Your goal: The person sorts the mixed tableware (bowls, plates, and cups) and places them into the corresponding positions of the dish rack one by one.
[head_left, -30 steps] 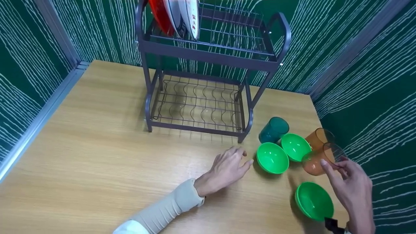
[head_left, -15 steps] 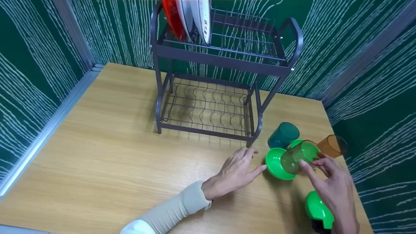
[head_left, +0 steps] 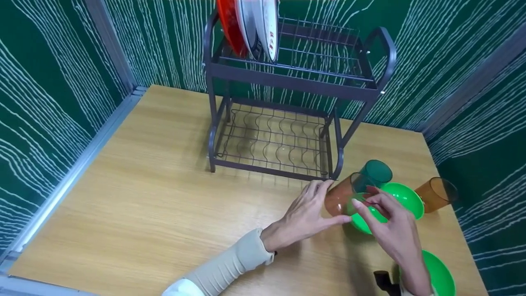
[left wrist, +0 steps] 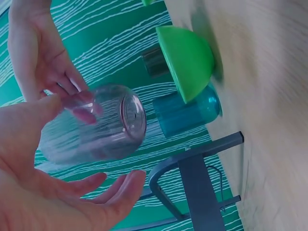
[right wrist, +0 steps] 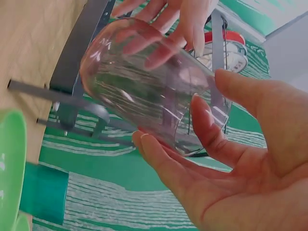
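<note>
"Head view: where's the see-through orange cylindrical cup [head_left: 340, 196]?"
"Right of centre, tilted, right hand [head_left: 390, 230] pinching its rim."
"Left wrist?"
"Left hand [left wrist: 45, 197], thumb and fingers spread apart beside it."
"Right wrist?"
"Cup between both hands."

A panelled booth fitted out with kitchenware, more like a staged lab or studio corner than a home kitchen; which of the two cannot be told.

Dark green panels [head_left: 176, 49] with white streaks wall in a wood-grain table [head_left: 164, 193] from 9 o'clock through 12 to 3; metal posts mark the corners at 10 [head_left: 111, 45] and 2 o'clock [head_left: 476, 72], and a metal rail [head_left: 78, 172] edges the table at 9. In the right wrist view, a plain pale surface [right wrist: 291, 48] shows beyond the green at 2 o'clock. The kitchen note comes from a dish rack [head_left: 294, 80] at 1 o'clock, upright plates [head_left: 269, 31] at 12 and green bowls [head_left: 411, 203] at 4.
</note>
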A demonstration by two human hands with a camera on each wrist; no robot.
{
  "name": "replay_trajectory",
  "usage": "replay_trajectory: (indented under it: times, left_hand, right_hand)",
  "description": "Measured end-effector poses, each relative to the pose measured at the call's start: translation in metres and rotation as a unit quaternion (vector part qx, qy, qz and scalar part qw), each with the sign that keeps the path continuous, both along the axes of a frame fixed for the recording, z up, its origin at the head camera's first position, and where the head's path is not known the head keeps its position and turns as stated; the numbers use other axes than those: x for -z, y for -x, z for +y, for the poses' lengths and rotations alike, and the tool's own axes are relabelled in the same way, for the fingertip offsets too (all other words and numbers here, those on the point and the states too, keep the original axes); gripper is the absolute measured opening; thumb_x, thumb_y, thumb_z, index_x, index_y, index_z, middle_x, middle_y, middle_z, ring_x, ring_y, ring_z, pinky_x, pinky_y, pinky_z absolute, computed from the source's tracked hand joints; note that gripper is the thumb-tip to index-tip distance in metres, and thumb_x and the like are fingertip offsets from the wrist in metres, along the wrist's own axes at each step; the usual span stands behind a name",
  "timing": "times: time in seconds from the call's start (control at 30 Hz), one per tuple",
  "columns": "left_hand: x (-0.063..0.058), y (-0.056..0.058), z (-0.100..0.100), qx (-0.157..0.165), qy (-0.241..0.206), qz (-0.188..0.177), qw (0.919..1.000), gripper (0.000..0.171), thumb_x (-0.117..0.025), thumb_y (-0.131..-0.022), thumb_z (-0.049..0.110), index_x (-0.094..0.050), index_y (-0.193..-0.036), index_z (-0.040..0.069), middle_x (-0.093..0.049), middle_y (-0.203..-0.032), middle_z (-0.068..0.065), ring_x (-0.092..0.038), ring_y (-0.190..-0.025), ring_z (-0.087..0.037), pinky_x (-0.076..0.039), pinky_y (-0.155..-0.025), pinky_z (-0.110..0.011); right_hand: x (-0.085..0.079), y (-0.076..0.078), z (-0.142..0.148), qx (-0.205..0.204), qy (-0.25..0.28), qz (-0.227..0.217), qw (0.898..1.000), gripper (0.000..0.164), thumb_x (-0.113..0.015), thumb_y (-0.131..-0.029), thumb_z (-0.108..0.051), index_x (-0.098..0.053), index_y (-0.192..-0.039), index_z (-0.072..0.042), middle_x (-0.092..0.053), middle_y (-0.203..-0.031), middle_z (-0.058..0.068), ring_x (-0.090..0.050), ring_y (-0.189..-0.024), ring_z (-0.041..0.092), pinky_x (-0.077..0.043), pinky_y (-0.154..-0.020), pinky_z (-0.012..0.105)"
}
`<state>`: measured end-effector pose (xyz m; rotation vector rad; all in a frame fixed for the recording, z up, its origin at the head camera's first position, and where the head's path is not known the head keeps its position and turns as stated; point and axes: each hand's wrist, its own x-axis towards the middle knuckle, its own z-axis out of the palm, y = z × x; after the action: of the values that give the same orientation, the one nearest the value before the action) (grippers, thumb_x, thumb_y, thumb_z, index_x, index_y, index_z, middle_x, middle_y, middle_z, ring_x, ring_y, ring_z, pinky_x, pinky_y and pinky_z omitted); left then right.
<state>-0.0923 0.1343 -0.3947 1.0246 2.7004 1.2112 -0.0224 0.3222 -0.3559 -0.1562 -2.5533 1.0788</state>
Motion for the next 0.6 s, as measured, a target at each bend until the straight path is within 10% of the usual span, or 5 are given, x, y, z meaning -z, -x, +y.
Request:
replay_trajectory:
  times: [0.17,0.4,0.6]
  left_hand:
    - [0.000,0.007,-0.002,-0.013,-0.012,0.031,0.9993,0.085,-0.076,-0.089,0.054,-0.041,-0.150,0.008,-0.052,-0.134,-0.006,-0.053,-0.119,-0.015,-0.046,-0.099,-0.021]
    - [-0.008,0.017,-0.011,-0.003,-0.033,-0.013,0.9994,0.077,-0.078,-0.089,0.050,-0.041,-0.146,0.013,-0.055,-0.135,-0.003,-0.055,-0.119,-0.013,-0.046,-0.103,-0.024]
    - [-0.020,0.024,-0.025,-0.021,-0.061,-0.045,0.9969,0.074,-0.079,-0.087,0.052,-0.046,-0.144,0.019,-0.052,-0.132,0.000,-0.055,-0.113,-0.009,-0.049,-0.097,-0.024]
  right_hand:
    - [0.006,0.014,-0.009,-0.040,0.042,0.036,0.998,0.019,-0.078,-0.094,-0.019,-0.070,-0.092,-0.002,-0.068,-0.127,0.020,-0.067,-0.116,0.032,-0.045,-0.089,0.008]
    - [0.008,0.025,-0.014,-0.026,0.070,-0.005,0.997,0.032,-0.069,-0.100,-0.030,-0.067,-0.102,0.001,-0.067,-0.131,0.018,-0.065,-0.120,0.033,-0.045,-0.090,0.007]
    - [0.010,0.034,-0.019,-0.053,0.099,-0.033,0.993,0.038,-0.056,-0.107,-0.036,-0.066,-0.115,-0.001,-0.072,-0.120,0.013,-0.068,-0.106,0.005,-0.047,-0.090,0.009]
